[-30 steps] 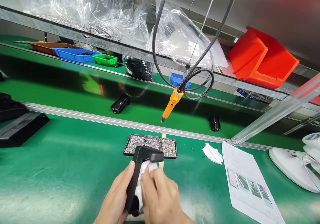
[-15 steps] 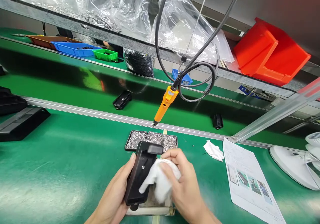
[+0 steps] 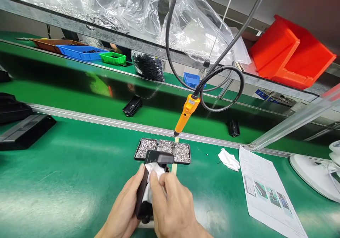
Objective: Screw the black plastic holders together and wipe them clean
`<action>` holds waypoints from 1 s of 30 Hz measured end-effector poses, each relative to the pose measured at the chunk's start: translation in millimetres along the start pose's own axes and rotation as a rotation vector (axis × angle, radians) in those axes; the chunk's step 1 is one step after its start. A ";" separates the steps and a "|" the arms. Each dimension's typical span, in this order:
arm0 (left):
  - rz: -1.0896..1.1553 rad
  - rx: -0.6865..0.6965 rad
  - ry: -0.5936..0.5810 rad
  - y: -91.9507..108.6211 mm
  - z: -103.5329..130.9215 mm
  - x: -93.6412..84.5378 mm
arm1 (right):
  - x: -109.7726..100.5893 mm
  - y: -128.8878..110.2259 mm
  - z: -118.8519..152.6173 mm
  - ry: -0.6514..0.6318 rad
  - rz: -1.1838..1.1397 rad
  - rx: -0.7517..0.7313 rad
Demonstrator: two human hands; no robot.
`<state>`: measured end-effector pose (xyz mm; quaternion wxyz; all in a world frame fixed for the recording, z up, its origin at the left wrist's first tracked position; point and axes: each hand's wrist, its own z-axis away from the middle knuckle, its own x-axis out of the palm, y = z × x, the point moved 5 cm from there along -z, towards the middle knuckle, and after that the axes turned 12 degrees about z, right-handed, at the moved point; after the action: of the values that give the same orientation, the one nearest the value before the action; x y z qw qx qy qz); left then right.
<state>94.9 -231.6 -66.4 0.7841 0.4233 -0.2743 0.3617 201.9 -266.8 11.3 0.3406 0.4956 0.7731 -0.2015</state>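
My left hand (image 3: 123, 202) is wrapped round the left side of a black plastic housing (image 3: 142, 199), which is held tilted above the bench. Pinched in my right hand (image 3: 172, 204) is a white cloth (image 3: 155, 169), pressed against the inner face of the housing. The cloth covers much of that face, and my right fingers hide part of it. Just beyond the housing sit three small black trays with shiny metal parts: a left tray (image 3: 145, 147), a middle tray (image 3: 165, 146) and a right tray (image 3: 182, 153).
An orange electric screwdriver (image 3: 187, 112) hangs on its cable over the trays. At right lie a second white cloth (image 3: 228, 159), a printed sheet (image 3: 268, 188) and a white stand base (image 3: 313, 174). A red bin (image 3: 289, 54) rests on the shelf above. Black parts (image 3: 26, 131) lie at left.
My right hand has moved left and brought the cloth from beside the housing onto its inner face. My left hand still holds the housing. The hanging screwdriver appears shifted to the right.
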 end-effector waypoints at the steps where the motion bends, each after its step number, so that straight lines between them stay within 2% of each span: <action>1: 0.005 -0.006 -0.004 0.1 -0.4 0.7 | 0.6 0.6 1.3 -0.022 -0.007 0.067; 3: 0.005 -0.031 -0.018 -0.1 -0.9 2.7 | -1.0 2.1 3.6 -0.011 -0.007 0.168; 4: 0.000 -0.035 -0.023 0.2 -0.9 3.7 | -2.1 1.7 3.9 0.006 0.005 0.162; 8: -0.010 0.032 0.008 4.2 1.1 4.5 | 2.1 -3.2 5.6 0.015 0.026 -0.045; 12: 0.014 0.008 0.019 3.5 2.9 5.0 | 10.4 2.6 10.5 -0.017 -0.035 0.088; 17: -0.011 0.032 0.034 4.8 2.6 4.7 | 6.4 -4.4 3.8 -0.024 0.031 -0.040; 21: -0.049 0.026 0.034 1.2 2.7 2.8 | 3.1 -0.9 3.3 0.043 0.029 0.014; 26: -0.059 0.090 0.026 2.7 3.3 0.2 | 6.0 -0.8 5.1 0.013 0.034 -0.059; 28: -0.053 0.069 0.046 4.0 2.9 -0.6 | 5.7 1.9 4.5 -0.028 -0.035 -0.046; 30: -0.024 0.002 0.051 3.2 2.1 -0.4 | 2.9 10.0 0.2 -0.121 -0.263 0.001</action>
<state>91.9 -232.3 -64.2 0.7947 0.4180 -0.2489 0.3630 210.2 -260.9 9.3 0.3570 0.3774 0.8093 -0.2743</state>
